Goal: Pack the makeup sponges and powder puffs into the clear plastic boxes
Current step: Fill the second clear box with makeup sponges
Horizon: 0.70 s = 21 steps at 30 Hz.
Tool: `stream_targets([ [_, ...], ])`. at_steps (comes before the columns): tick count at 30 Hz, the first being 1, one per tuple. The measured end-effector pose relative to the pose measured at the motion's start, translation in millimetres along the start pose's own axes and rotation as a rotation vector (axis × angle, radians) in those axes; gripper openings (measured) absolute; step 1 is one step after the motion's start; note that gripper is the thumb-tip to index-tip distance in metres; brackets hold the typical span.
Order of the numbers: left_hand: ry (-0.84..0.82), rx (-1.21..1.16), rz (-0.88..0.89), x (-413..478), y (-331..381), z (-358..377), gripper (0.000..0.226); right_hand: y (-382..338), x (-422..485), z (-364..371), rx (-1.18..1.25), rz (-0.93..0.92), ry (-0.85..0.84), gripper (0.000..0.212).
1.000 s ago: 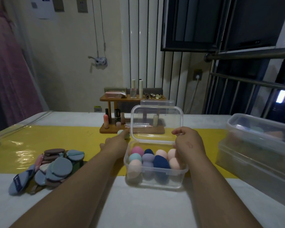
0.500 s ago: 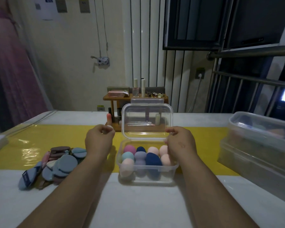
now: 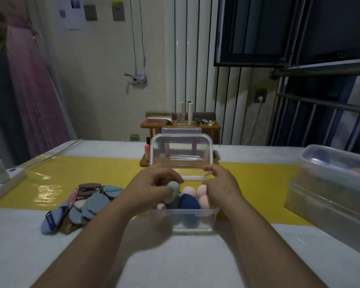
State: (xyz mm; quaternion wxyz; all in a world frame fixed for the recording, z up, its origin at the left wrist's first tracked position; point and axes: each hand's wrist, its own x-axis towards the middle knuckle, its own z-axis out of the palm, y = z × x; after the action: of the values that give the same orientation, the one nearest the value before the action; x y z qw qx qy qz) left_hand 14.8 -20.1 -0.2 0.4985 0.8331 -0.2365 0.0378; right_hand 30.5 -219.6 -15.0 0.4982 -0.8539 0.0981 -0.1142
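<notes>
The left hand (image 3: 152,185), fingers curled, is gripping a green sponge (image 3: 173,189) over the box (image 3: 195,221); the right hand (image 3: 221,185) is pinching its lid (image 3: 181,150). Next, the sponge probably needs pressing into a gap.

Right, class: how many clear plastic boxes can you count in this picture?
3. The small open box sits in the middle; two larger ones are stacked at the right edge, the upper box on the lower box. Others may lie out of frame.
</notes>
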Motion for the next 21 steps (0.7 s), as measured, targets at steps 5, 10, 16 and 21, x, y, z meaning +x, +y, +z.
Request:
stream_targets([
  [5,-0.159,0.084,-0.012,-2.1,6.4,-5.6,0.023,0.0,-0.1,1.1,-0.005,0.009,0.001,0.048],
  [10,-0.248,0.161,-0.048,-1.3,7.8,-6.2,0.021,0.0,-0.1,1.7,-0.009,0.013,0.003,0.051],
  [16,-0.203,0.228,-0.097,0.0,10.6,-3.8,0.03,-0.4,-0.3,1.2,-0.009,0.016,-0.01,0.052],
  [21,-0.253,0.371,-0.087,2.8,8.4,-2.5,0.031,-1.2,-2.2,0.9,-0.002,0.021,-0.013,0.052],
])
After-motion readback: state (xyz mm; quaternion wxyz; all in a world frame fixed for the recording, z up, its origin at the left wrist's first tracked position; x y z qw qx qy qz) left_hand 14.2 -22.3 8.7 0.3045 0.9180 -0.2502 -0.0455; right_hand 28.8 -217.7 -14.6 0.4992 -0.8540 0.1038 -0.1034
